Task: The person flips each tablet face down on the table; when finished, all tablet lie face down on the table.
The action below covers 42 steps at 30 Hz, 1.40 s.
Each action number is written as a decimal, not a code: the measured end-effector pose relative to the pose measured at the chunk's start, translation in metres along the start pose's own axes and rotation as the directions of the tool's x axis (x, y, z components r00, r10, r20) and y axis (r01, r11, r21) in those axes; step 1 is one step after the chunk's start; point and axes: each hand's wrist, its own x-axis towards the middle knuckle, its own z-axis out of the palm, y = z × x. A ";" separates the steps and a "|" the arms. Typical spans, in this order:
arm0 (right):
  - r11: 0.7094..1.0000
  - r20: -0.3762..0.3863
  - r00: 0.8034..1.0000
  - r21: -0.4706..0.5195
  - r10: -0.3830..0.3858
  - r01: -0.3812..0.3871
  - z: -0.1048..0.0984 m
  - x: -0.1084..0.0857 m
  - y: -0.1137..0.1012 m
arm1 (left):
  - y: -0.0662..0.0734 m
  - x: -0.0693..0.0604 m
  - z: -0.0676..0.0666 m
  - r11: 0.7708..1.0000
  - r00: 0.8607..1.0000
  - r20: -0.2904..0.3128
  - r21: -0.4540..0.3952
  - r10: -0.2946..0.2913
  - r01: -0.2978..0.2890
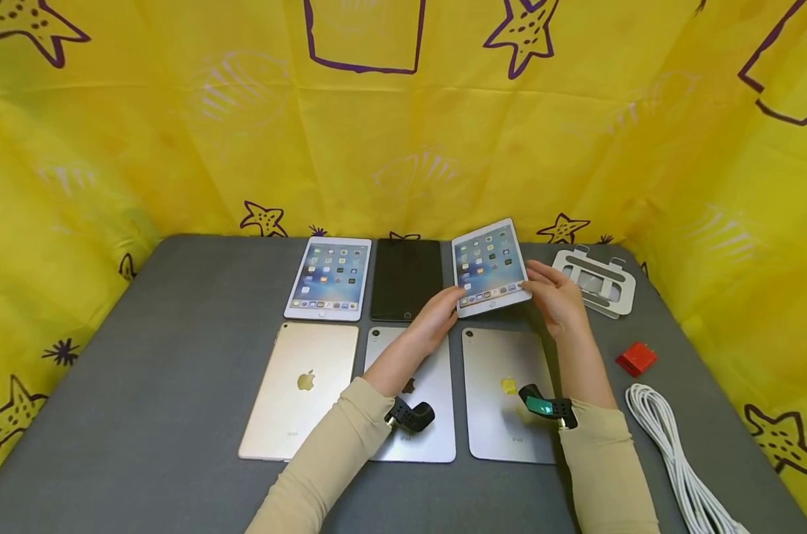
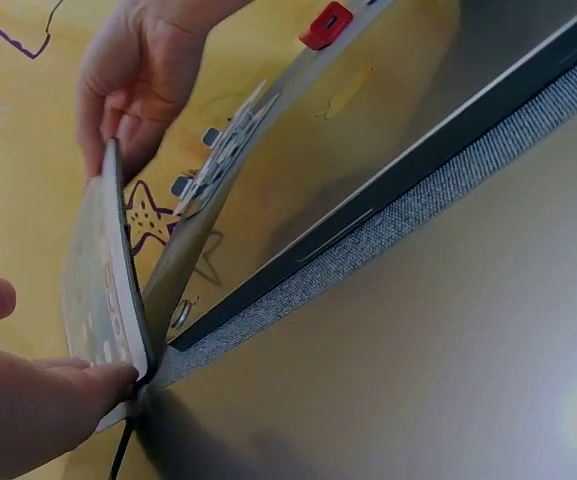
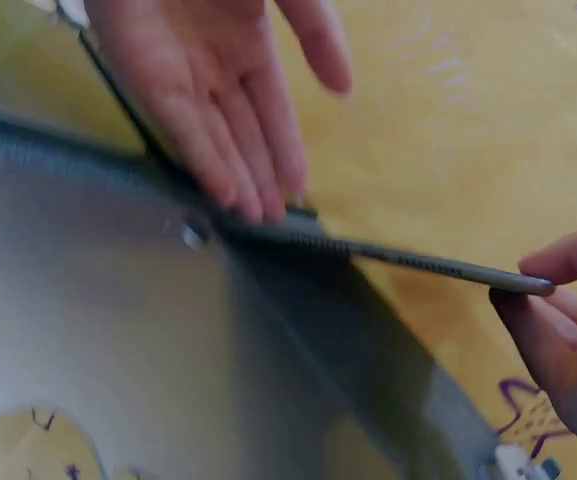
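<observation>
Head view: a white-framed tablet [image 1: 489, 261], its lit screen showing app icons, is held tilted over the far part of a grey desk [image 1: 143, 371], beside a black tablet [image 1: 406, 273]. The right hand's [image 1: 555, 300] grip is closed, pinching its right edge; the left hand [image 1: 433, 319], fingers straight, thumb spread, touches the opposite edge. Nearer lies a silver tablet [image 1: 497, 404], face down; rightward, a pale frame [image 1: 625, 297].

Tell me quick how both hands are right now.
Left hand: open, touching the raised tablet.
Right hand: closed, pinching the raised tablet.
</observation>
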 end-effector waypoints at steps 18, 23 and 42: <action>0.870 0.120 0.943 -0.364 -0.310 0.332 0.056 -0.027 -0.013 | 0.047 0.005 0.023 0.883 0.964 0.002 0.402 0.266 -0.244; 0.872 0.166 0.938 -0.346 -0.305 0.345 0.059 -0.030 -0.012 | 0.049 0.006 0.019 0.903 0.958 0.000 0.334 0.287 -0.270; 0.827 0.332 0.930 -0.472 -0.154 0.306 0.055 -0.033 0.001 | 0.051 0.002 0.008 0.909 0.958 -0.029 0.325 0.284 -0.260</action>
